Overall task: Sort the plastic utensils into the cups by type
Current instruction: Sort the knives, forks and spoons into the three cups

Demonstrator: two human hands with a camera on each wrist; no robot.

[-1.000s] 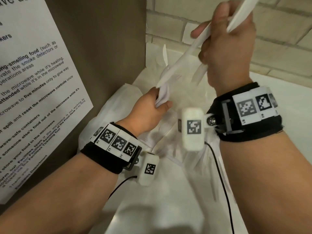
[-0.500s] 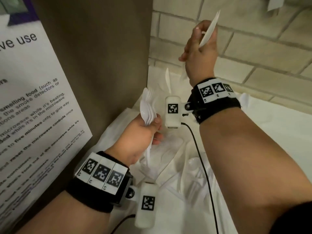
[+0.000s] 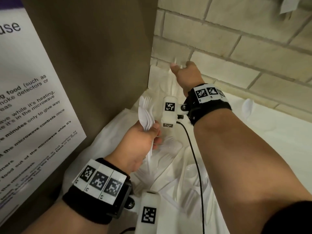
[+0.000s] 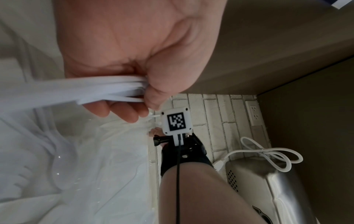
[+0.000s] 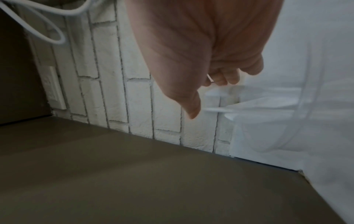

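Right hand had dropped to the tabletop's back corner, seemingly releasing a utensil.
Left hand clutched the bundle of forks; any slackening could spill them.

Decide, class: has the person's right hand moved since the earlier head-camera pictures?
Yes. The right hand has gone forward and down, from raised in front of the brick wall to low at the wall's foot, in the corner by the brown panel.

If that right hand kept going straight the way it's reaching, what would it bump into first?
Probably the clear plastic cup just beyond the right hand, with the white brick wall right behind it. Depth is hard to judge.
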